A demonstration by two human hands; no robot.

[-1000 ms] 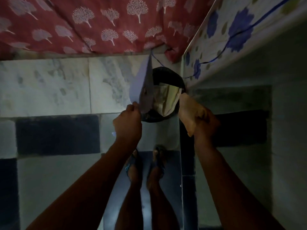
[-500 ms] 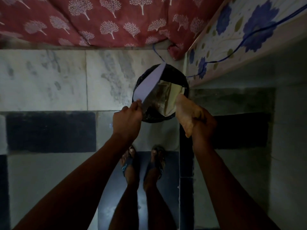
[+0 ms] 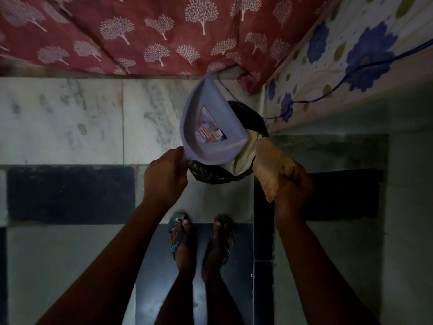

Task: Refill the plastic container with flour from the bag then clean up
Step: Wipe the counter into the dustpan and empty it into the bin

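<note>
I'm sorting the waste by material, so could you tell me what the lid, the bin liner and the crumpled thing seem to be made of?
Lid: likely moulded plastic, matte lavender, with a printed sticker.
Bin liner: thin black plastic film, wrinkled and faintly glossy.
Crumpled thing in the right hand: tan and creased; paper or thin plastic, unclear in this dim light.

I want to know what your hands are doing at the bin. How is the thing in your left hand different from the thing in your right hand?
The left hand holds a stiff, pale purple lid by its edge, tilted up over the black-lined bin, with a sticker on it. The right hand grips a crumpled brown bag, soft and with no label showing. The lid is wide and flat; the bag is scrunched small. Both are held right at the bin.
</note>
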